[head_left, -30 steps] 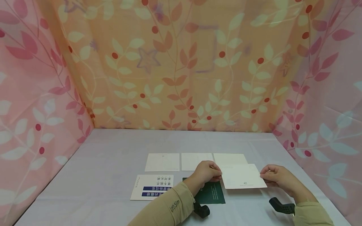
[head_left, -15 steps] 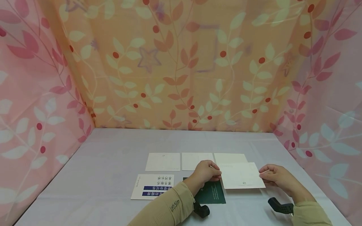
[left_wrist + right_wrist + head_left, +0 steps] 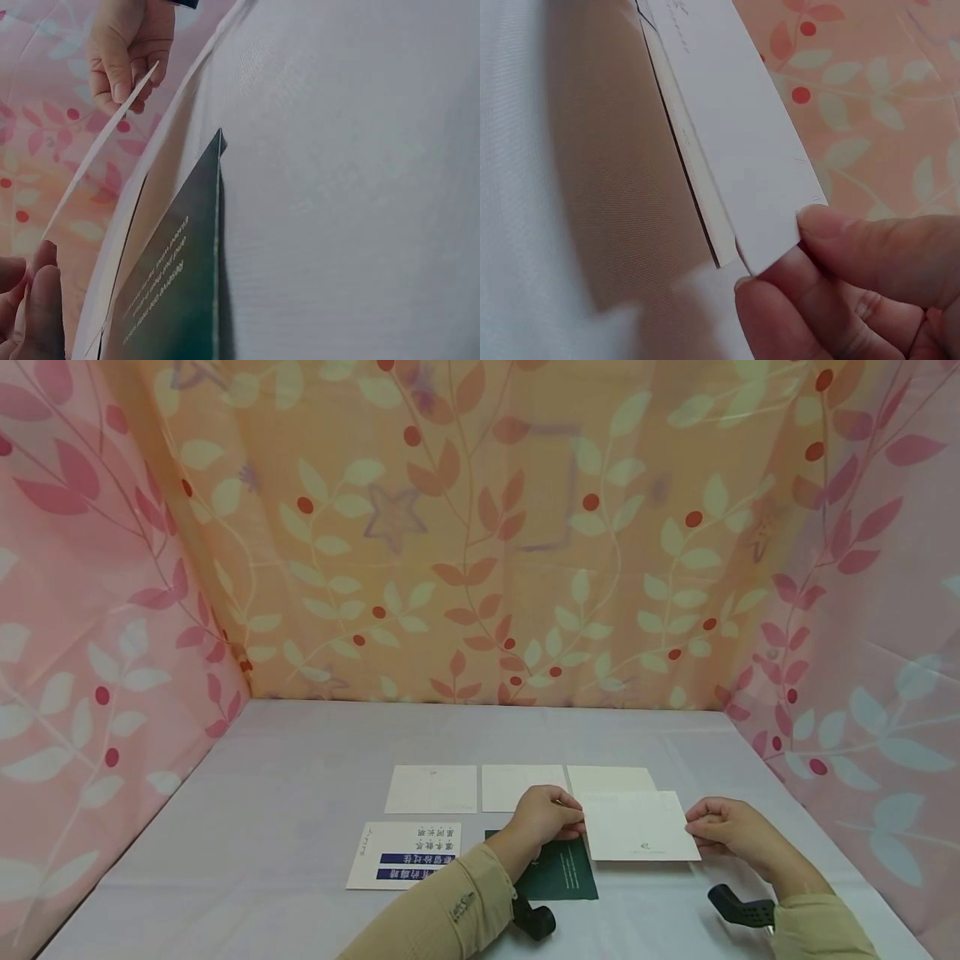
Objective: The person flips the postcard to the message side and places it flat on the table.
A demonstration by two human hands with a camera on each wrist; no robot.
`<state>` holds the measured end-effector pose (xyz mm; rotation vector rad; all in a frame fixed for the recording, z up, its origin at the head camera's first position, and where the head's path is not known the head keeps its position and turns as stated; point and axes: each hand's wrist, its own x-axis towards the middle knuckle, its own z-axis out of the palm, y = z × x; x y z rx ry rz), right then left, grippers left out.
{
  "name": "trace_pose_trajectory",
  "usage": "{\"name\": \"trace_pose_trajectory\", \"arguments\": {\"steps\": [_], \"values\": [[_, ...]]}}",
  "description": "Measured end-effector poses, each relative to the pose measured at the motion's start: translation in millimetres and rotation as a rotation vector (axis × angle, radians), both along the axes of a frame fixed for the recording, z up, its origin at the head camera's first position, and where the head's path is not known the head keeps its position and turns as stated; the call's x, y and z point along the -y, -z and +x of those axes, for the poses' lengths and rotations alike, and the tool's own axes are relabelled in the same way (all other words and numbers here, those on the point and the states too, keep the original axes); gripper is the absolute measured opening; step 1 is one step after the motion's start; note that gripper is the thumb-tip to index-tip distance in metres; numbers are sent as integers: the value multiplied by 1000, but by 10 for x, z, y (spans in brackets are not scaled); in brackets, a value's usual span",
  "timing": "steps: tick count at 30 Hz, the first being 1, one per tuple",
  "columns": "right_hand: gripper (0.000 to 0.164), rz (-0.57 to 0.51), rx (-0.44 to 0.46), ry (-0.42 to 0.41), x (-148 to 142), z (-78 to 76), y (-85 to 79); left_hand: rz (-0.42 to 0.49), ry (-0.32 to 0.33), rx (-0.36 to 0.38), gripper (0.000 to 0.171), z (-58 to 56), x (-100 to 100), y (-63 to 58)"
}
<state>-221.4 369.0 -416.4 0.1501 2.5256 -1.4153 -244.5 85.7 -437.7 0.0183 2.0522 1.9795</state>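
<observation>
A white card [image 3: 641, 827] with a small emblem near its front edge is held just above the table, between both hands. My left hand [image 3: 546, 814] pinches its left edge; my right hand [image 3: 732, 832] pinches the right edge. The left wrist view shows the card [image 3: 101, 142] nearly edge-on, slightly bowed. In the right wrist view, thumb and fingers of the right hand [image 3: 862, 277] grip a corner of it. A dark green card [image 3: 566, 872] with light print lies under the left hand, partly hidden by hand and sleeve.
Behind, three pale cards lie in a row: a left one [image 3: 431, 790], a middle one [image 3: 517, 783] and a right one [image 3: 611, 778], the latter partly covered by the held card. A card with blue bars [image 3: 403, 856] lies front left. Patterned cloth [image 3: 480, 543] encloses the table.
The held card and my right hand have shifted slightly left. Both hands keep their pinch, and the cards on the table have stayed in place.
</observation>
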Motion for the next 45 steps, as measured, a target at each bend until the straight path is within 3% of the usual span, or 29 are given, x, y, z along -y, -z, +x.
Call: {"name": "trace_pose_trajectory", "arguments": {"steps": [15,23,32,45], "values": [[15,39,21,24,-62,-19,88,91,47,157,8,49,10,-14],[15,65,35,31,-64,-9,100,128,78,169,14,86,31,1],[12,91,70,19,-64,-5,131,108,117,172,18,124,46,3],[15,153,97,18,-57,-18,154,78,103,182,17,125,34,28]]}}
